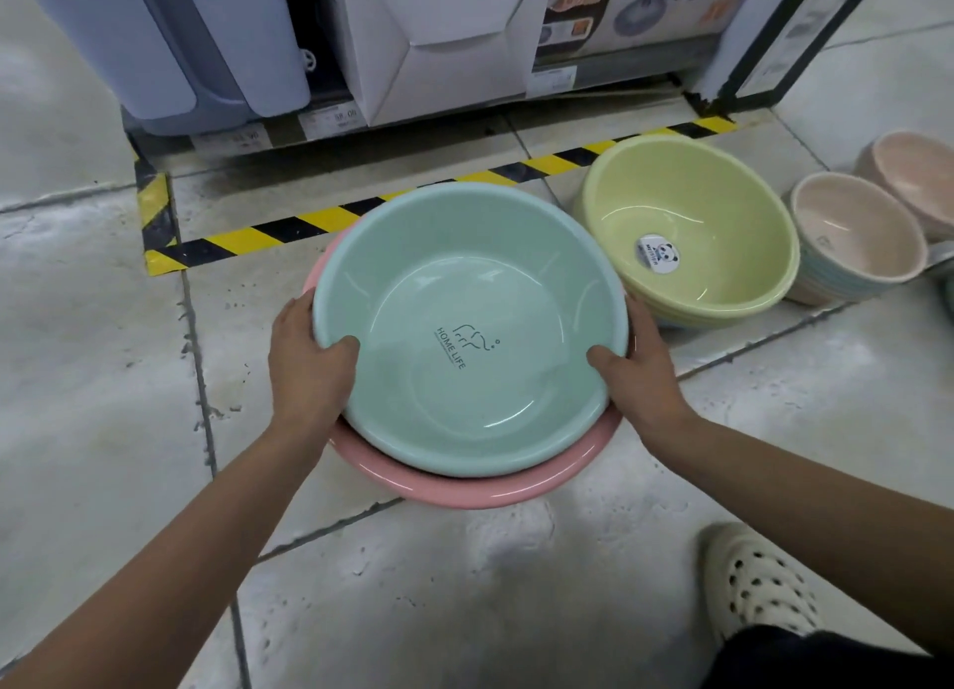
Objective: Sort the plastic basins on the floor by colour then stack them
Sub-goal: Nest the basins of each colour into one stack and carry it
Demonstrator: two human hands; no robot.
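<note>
While a cream perforated clog [759, 585] sits at 5 o'clock, the left hand [309, 368] and right hand [640, 373] grip the mint-green basin [464, 286] by its rim at 9 and 3 o'clock, thumbs inside. Basin is round, no long axis, mouth up. It sits over the pink basin [464, 495]; resting or lifted, cannot tell. Yellow-green basin [692, 208] at 2 o'clock, apart. Hazard tape [330, 218] beyond.

The floor [103, 378] is pale stained tile with dark joints. Yellow-and-black tape [320, 221] runs across it and turns a corner at the left. A pink basin [464, 495] sits on it in the middle. To the right stand a yellow stack [692, 208], a beige-topped stack [857, 229] and another beige basin [913, 172]. A white shoe [759, 585] rests near the bottom right.
</note>
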